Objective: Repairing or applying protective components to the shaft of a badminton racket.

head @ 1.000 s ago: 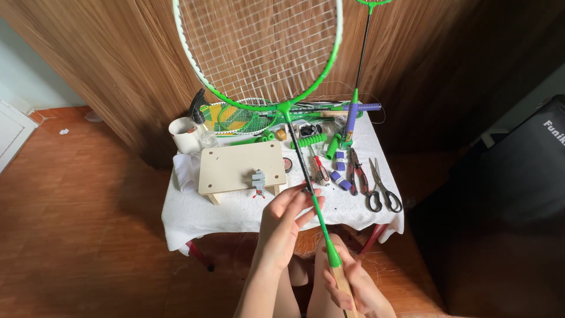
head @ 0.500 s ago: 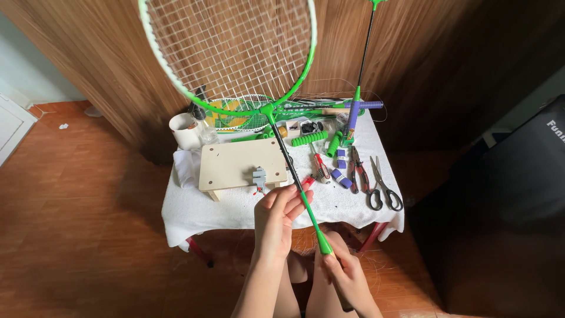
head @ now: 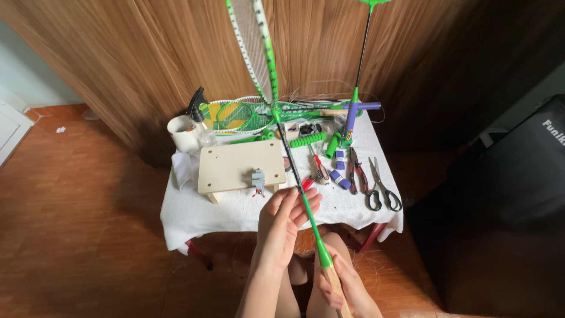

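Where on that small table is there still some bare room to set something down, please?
Bare white cloth shows along the near edge, in front of the wooden block and left of the left hand. The back and right are crowded: spare rackets, grip rolls, pliers and scissors.

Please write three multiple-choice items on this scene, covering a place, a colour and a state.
1. Where do the scissors lie?
A. on the table's right side
B. on the floor
C. on the wooden block

2. What colour is the shaft of the racket in hand?
A. red
B. green
C. yellow

3. How is the left hand placed?
A. flat on the cloth
B. fingers on the shaft
C. gripping the scissors

Answers: 1 A, they rest on the white cloth near the right edge; 2 B, its lower shaft is green; 3 B, the fingers close about the shaft while the right hand holds the handle.
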